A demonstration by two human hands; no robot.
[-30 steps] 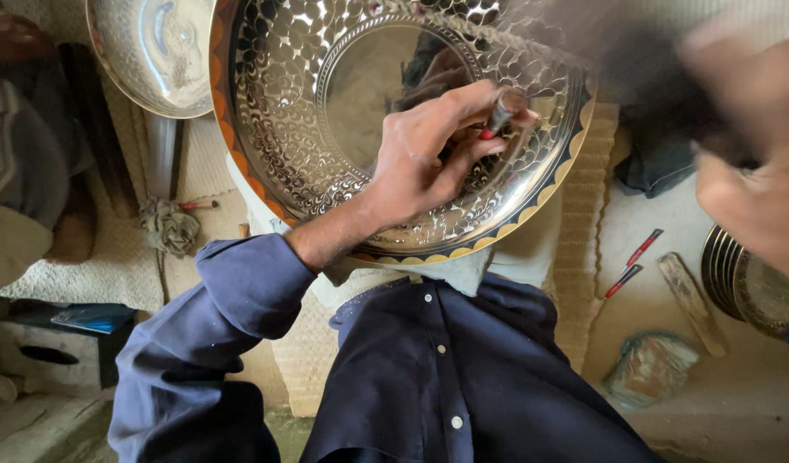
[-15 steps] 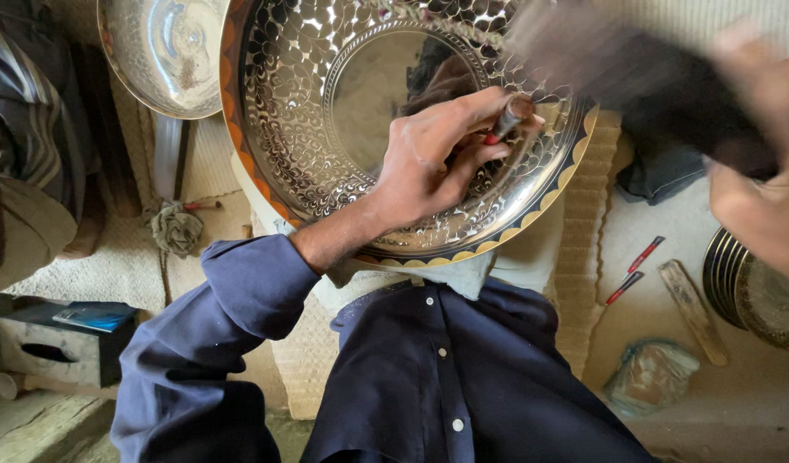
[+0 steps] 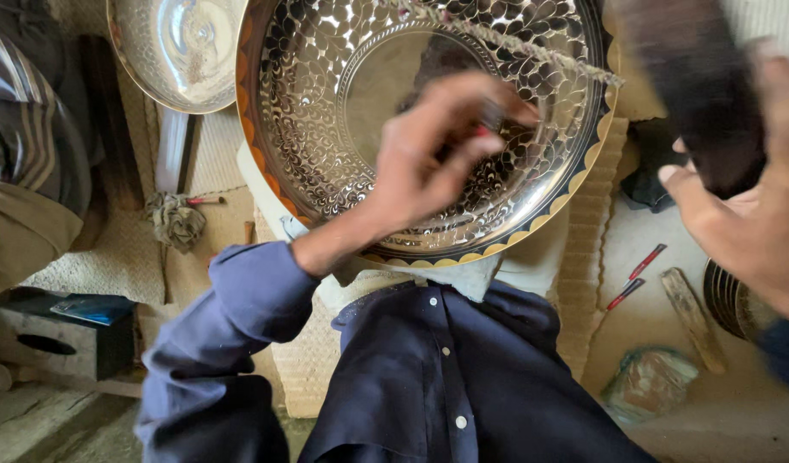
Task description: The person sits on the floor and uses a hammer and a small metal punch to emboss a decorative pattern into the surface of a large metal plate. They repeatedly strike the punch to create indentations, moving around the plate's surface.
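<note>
A large engraved silver-coloured metal tray (image 3: 326, 163) with an orange and dark scalloped rim leans against my lap. My left hand (image 3: 429, 159) rests inside it and pinches a small dark tool with a red part (image 3: 489, 120) against the patterned band. My right hand (image 3: 746, 206) is raised at the right edge, blurred, and grips a dark blurred mallet-like object (image 3: 694, 86) above the tray's right rim.
A second shiny metal dish (image 3: 176, 51) stands at the top left. A rag (image 3: 176, 219) lies on the mat at left, a dark box (image 3: 56, 339) below it. Two red-tipped tools (image 3: 634, 274), a wooden stick (image 3: 690, 317) and stacked plates (image 3: 729, 296) lie at right.
My left hand has shifted slightly on the tray and is now blurred. My right hand with the dark object has stayed raised at the right, moving fast.
</note>
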